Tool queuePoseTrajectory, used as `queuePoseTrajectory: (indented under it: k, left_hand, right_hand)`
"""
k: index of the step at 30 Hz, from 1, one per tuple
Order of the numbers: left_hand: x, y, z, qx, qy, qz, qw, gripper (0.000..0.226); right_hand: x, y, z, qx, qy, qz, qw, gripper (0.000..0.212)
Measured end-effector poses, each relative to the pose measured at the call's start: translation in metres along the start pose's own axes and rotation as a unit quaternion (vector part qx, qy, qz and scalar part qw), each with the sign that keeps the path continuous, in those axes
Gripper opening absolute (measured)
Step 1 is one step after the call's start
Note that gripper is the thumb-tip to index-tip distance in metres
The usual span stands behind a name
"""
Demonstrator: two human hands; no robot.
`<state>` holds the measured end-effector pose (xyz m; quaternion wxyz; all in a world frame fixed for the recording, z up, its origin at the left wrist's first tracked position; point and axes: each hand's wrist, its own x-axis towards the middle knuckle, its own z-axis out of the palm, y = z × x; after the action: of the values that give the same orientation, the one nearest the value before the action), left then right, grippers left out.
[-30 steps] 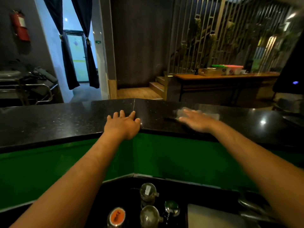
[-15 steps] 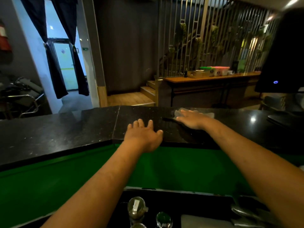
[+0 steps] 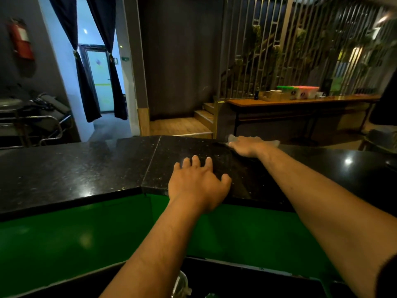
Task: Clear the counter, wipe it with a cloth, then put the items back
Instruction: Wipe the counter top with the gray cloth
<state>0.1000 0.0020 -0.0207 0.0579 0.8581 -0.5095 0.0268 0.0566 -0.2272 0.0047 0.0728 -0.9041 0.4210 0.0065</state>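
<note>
A black speckled stone counter [image 3: 81,168] runs across the view above a green front panel. My left hand [image 3: 198,182] rests palm down near the counter's near edge, fingers spread, holding nothing. My right hand [image 3: 247,146] lies flat at the counter's far edge, pressing down a pale cloth [image 3: 274,143] that sticks out on both sides of the hand. A seam in the stone runs just left of my left hand.
Below the counter, at the bottom edge, a lower shelf holds a glass jar [image 3: 181,286]. A dark object [image 3: 391,163] sits on the counter at the far right. Behind stand a wooden table [image 3: 300,103] with boxes, steps, and a curtained doorway.
My right hand has slid the cloth toward the counter's far edge. My left hand shifted right past the seam. The view has tilted up.
</note>
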Motion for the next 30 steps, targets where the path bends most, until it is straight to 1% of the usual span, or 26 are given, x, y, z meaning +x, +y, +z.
queuePoseTrajectory:
  k: [2, 5, 6, 8, 9, 10, 12, 14, 16, 17, 18, 20, 21, 22, 23, 26, 28, 30]
  left_hand:
    - [-0.001, 0.001, -0.001, 0.002, 0.003, 0.001, 1.000, 0.076]
    - [-0.001, 0.000, -0.002, 0.002, -0.001, 0.004, 1.000, 0.074]
    - [-0.001, 0.000, -0.002, 0.004, -0.001, 0.003, 1.000, 0.074]
    - [-0.001, 0.002, -0.002, 0.012, 0.004, -0.004, 1.000, 0.075]
    - [0.000, 0.003, -0.002, 0.017, 0.005, -0.008, 1.000, 0.075]
    - [-0.001, 0.004, -0.004, 0.016, 0.001, -0.011, 1.000, 0.075]
    - [-0.001, 0.006, -0.006, 0.011, -0.024, -0.018, 0.999, 0.074]
    - [-0.002, 0.007, -0.008, 0.017, -0.043, -0.015, 0.999, 0.075]
    - [-0.004, 0.013, -0.009, 0.017, -0.048, -0.011, 0.999, 0.073]
    - [-0.007, 0.019, -0.008, 0.013, -0.048, -0.008, 0.999, 0.070]
    - [-0.010, 0.026, -0.007, 0.012, -0.048, -0.001, 0.999, 0.068]
    - [-0.017, 0.043, -0.006, 0.008, -0.053, 0.014, 0.998, 0.067]
    - [-0.018, 0.050, -0.005, 0.005, -0.055, 0.017, 0.998, 0.067]
    - [-0.020, 0.056, -0.005, 0.003, -0.055, 0.019, 0.998, 0.067]
    - [-0.020, 0.062, -0.006, 0.001, -0.056, 0.021, 0.998, 0.067]
    - [-0.019, 0.083, -0.005, -0.010, -0.071, 0.053, 0.996, 0.067]
    - [-0.014, 0.104, -0.004, -0.010, -0.076, 0.069, 0.995, 0.067]
    - [-0.007, 0.129, 0.000, -0.015, -0.081, 0.079, 0.993, 0.068]
  right_hand:
    - [-0.025, -0.004, 0.002, -0.003, 0.001, -0.049, 0.999, 0.054]
    - [-0.070, 0.025, 0.010, 0.019, -0.015, -0.082, 0.996, 0.067]
    - [-0.084, 0.041, 0.011, 0.026, -0.012, -0.073, 0.997, 0.068]
    - [-0.108, 0.065, 0.008, 0.030, 0.005, -0.010, 0.999, 0.064]
    - [-0.117, 0.065, 0.005, 0.019, 0.016, 0.017, 1.000, 0.060]
    - [-0.128, 0.055, 0.002, 0.002, 0.029, 0.022, 0.999, 0.056]
    - [-0.151, 0.026, 0.004, -0.028, 0.047, -0.027, 0.998, 0.050]
    - [-0.172, 0.006, 0.014, -0.013, 0.050, -0.092, 0.994, 0.053]
    - [-0.178, 0.018, 0.021, 0.028, 0.030, -0.121, 0.992, 0.060]
    - [-0.176, 0.035, 0.021, 0.042, 0.018, -0.120, 0.992, 0.063]
    - [-0.174, 0.056, 0.019, 0.053, 0.014, -0.104, 0.993, 0.065]
    - [-0.170, 0.097, 0.013, 0.062, 0.019, -0.024, 0.998, 0.067]
    - [-0.169, 0.111, 0.011, 0.060, 0.027, 0.016, 0.998, 0.067]
    - [-0.170, 0.117, 0.010, 0.050, 0.037, 0.039, 0.997, 0.066]
    - [-0.175, 0.116, 0.010, 0.038, 0.043, 0.034, 0.998, 0.065]
    - [-0.195, 0.103, 0.016, 0.035, 0.031, -0.050, 0.998, 0.062]
    - [-0.191, 0.113, 0.018, 0.045, 0.019, -0.089, 0.995, 0.062]
    - [-0.170, 0.133, 0.014, 0.048, -0.005, -0.078, 0.996, 0.064]
